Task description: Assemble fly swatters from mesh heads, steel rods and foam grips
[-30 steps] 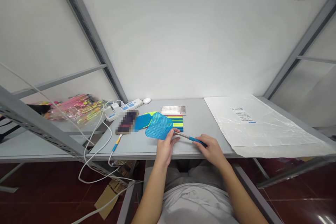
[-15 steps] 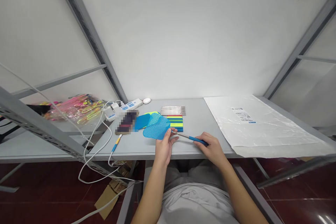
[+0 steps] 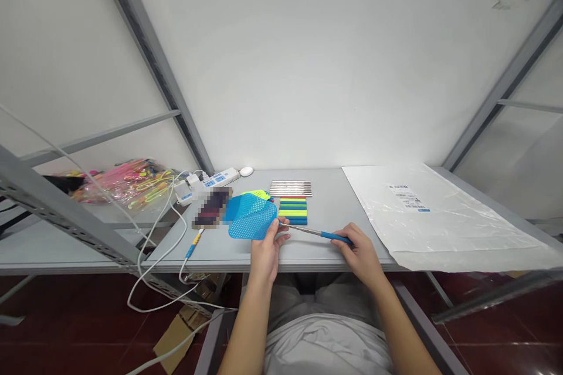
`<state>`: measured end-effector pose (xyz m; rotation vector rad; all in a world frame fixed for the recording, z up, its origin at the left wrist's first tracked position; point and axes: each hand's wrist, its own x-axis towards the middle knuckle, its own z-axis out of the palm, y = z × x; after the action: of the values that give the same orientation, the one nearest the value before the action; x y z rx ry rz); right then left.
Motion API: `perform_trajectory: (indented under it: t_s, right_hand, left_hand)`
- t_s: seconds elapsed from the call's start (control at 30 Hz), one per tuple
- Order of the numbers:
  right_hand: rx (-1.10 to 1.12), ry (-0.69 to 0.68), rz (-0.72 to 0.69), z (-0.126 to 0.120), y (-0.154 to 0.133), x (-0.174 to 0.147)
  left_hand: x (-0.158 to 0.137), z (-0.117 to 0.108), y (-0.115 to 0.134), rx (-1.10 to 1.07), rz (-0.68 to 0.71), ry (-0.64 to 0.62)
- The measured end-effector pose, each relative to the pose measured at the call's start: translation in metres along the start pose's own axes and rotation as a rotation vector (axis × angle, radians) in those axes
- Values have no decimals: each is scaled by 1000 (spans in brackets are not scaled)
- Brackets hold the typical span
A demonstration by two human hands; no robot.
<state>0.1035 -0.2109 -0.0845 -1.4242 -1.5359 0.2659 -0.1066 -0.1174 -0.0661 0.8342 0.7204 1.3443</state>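
Note:
A blue fly swatter with a perforated head (image 3: 254,224) lies across both hands, a thin metal rod (image 3: 303,229) joining head and grip. My left hand (image 3: 265,249) pinches its neck, where the head meets the rod; the thumb is on top. My right hand (image 3: 359,253) is closed around the blue handle (image 3: 333,238) at the other end. Just beyond the swatter lie a row of red, green, yellow and blue handle tubes (image 3: 293,211) and a row of silver metal rods (image 3: 291,188). More blue and yellow-green swatter heads (image 3: 257,194) lie partly hidden behind the held one.
A blurred-out phone (image 3: 213,208) with a cable stands left, near a white power strip (image 3: 222,177) and a round white object (image 3: 247,171). A white plastic bag (image 3: 422,217) with a label covers the table's right side. Bagged colourful items (image 3: 127,181) sit on the left shelf.
My left hand has moved left with the swatter head, while my right hand has shifted slightly right. More of the metal rod shows between them.

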Motion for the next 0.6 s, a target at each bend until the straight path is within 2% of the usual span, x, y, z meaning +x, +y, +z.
perform_trajectory:
  t_s: [0.13,0.3,0.6]
  right_hand:
    - [0,24,-8,1,3,-2]
    - [-79,-13,-13,3,0,-3]
    - [-282,-104,-134,13,-48,-7]
  left_hand:
    - [1,-7,15,18,32,14]
    - [-1,-7,25,52,-1,-25]
    - [-37,38,0,98,-49,-196]
